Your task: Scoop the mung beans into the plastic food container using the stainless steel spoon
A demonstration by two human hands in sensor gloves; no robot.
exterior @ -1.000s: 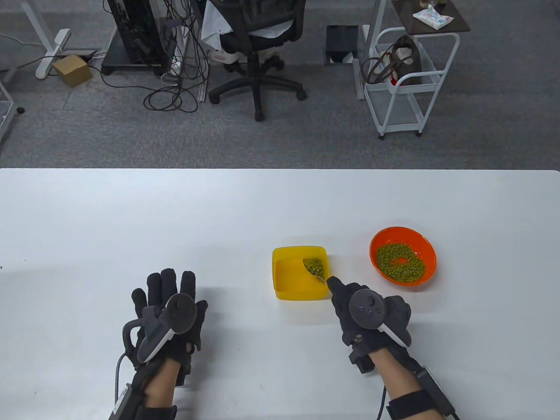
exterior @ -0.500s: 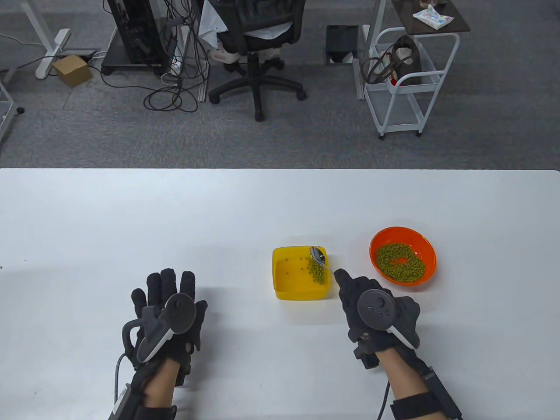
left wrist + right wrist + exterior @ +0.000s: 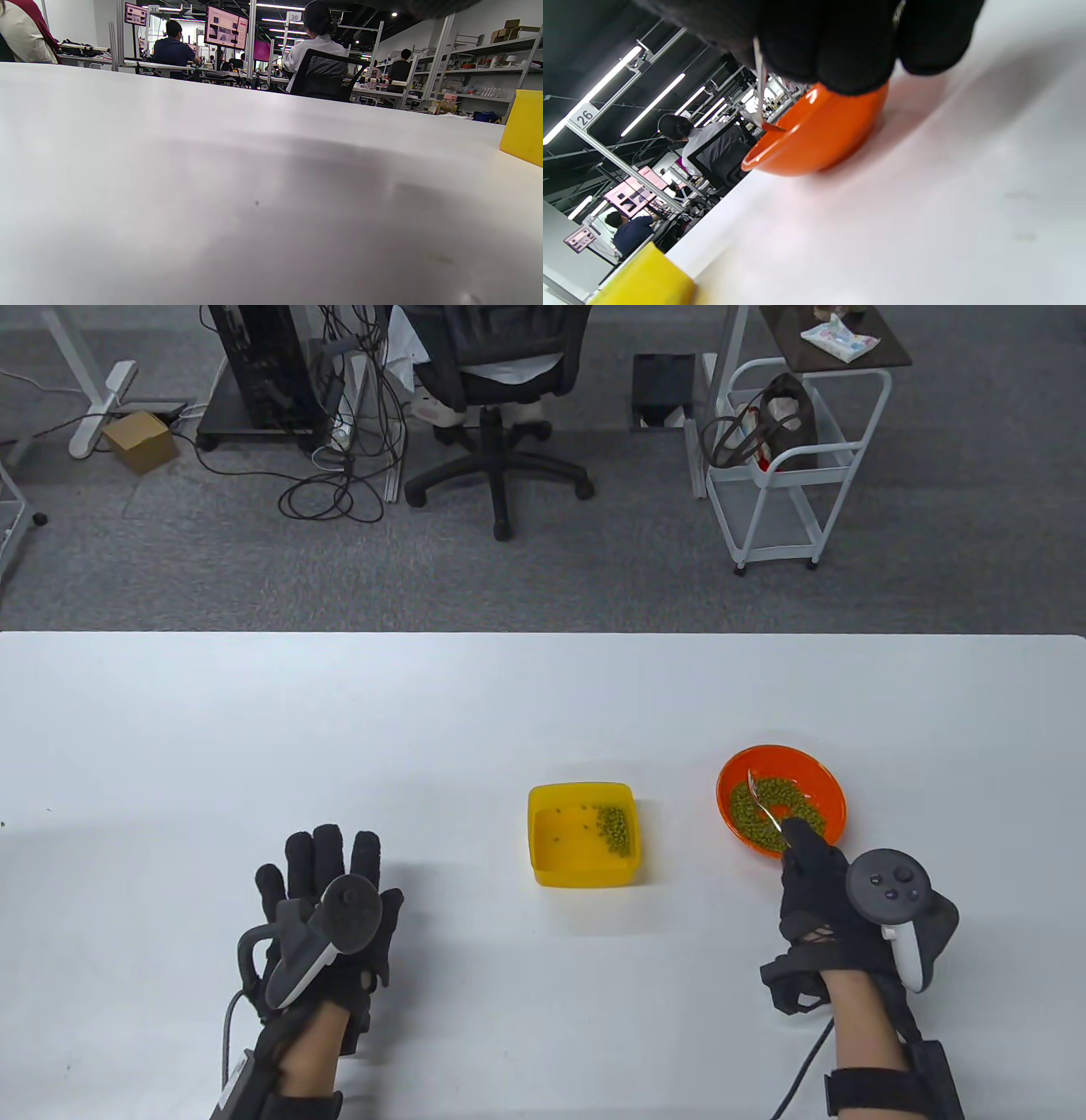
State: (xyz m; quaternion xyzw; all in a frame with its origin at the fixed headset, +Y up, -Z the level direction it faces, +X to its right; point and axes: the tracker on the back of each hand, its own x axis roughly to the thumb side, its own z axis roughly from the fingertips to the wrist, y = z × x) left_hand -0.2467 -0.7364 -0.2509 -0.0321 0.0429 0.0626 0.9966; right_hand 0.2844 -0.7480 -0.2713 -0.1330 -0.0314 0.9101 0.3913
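Observation:
A yellow plastic container (image 3: 543,861) sits mid-table with a small heap of mung beans (image 3: 614,828) in its right side. An orange bowl (image 3: 827,780) of mung beans (image 3: 780,796) stands to its right. My right hand (image 3: 814,882) grips the stainless steel spoon (image 3: 761,802) by the handle, its tip down in the bowl's beans. The right wrist view shows my fingers (image 3: 831,51) holding the thin handle (image 3: 760,89) above the bowl (image 3: 818,135), and a corner of the container (image 3: 645,279). My left hand (image 3: 327,899) rests flat on the table, holding nothing.
The white table (image 3: 254,729) runs wide to the left and back. Beyond its far edge are an office chair (image 3: 496,381), a white cart (image 3: 789,458) and cables on the floor. The container's side (image 3: 524,127) shows at the right edge of the left wrist view.
My right hand tipped the spoon's beans into the yellow container, then moved right with the spoon into the orange bowl. My left hand stayed still.

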